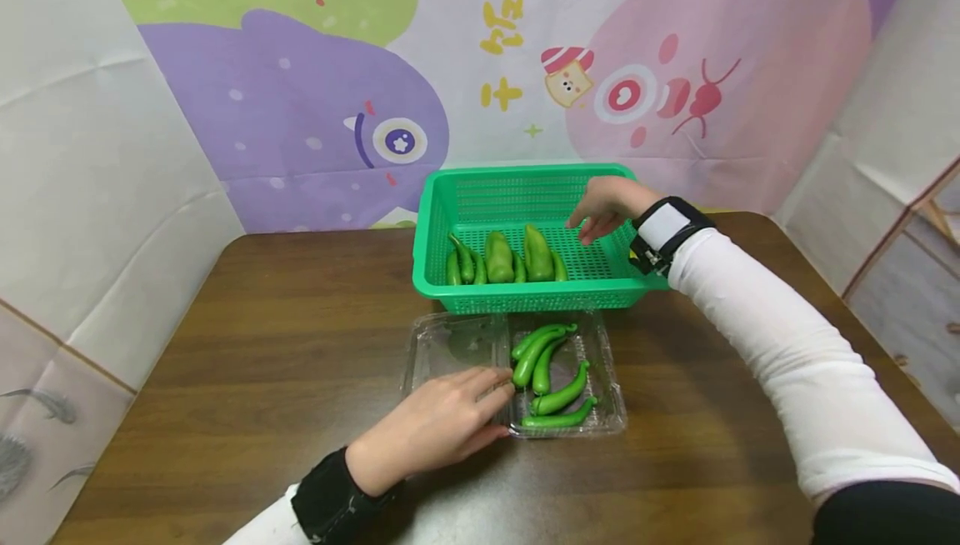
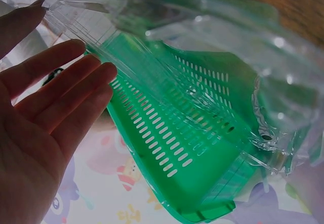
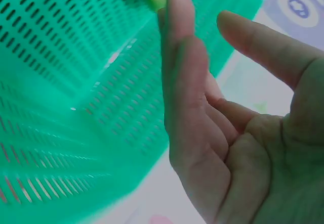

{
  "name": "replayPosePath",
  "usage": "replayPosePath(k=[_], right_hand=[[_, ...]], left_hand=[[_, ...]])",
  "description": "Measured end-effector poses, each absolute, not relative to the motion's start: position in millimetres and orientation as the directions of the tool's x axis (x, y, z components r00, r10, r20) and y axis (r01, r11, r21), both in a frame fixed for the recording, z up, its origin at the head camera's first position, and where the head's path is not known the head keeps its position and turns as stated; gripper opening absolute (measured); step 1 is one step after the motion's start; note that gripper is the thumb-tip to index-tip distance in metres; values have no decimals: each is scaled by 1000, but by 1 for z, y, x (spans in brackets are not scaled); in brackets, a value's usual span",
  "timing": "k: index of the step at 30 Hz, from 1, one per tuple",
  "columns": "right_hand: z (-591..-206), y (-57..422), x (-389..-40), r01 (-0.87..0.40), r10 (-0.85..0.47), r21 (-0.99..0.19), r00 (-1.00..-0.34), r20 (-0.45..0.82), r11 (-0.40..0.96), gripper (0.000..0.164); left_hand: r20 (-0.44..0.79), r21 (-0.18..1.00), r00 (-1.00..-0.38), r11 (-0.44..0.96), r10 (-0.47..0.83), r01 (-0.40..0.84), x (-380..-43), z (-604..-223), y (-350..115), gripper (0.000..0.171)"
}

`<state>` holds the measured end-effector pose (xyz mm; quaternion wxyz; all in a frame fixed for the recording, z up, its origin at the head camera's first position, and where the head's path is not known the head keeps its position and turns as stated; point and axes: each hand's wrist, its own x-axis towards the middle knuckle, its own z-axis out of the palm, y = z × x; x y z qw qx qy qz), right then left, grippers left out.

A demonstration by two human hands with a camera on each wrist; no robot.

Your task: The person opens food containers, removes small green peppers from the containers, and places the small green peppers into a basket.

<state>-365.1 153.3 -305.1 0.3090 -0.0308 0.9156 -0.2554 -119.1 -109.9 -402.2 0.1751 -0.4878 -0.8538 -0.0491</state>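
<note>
My left hand (image 1: 438, 420) rests by the middle fold of a clear plastic clamshell box (image 1: 611, 412), its fingers fairly straight and touching the plastic. Several slim green chili peppers (image 1: 558, 397) lie in the box's right half; the left half holds none. Behind the box stands a green perforated basket (image 1: 525, 289). Inside its left and middle part are two broad green peppers (image 1: 498, 257) and several slim ones. Over the basket's right side hovers my right hand (image 1: 609, 205), nothing in it; in the right wrist view its thumb stands apart from the loosely bent fingers (image 3: 190, 102).
The brown wooden table (image 1: 300, 320) carries both containers. A printed cartoon cloth (image 1: 510, 128) hangs right behind the basket, and light panels (image 1: 862, 137) close in both sides. The basket's rim stands higher than the box.
</note>
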Motion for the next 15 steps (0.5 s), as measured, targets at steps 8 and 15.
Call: replayPosePath(k=[8, 15], right_hand=[[-285, 154, -332, -26, -297, -554, -864, -406, 832, 23], [-279, 154, -296, -155, -360, -533, -881, -307, 832, 21]], left_hand=[[344, -81, -467, 522, 814, 849, -119, -402, -110, 39], [345, -82, -468, 523, 813, 848, -119, -401, -109, 38]])
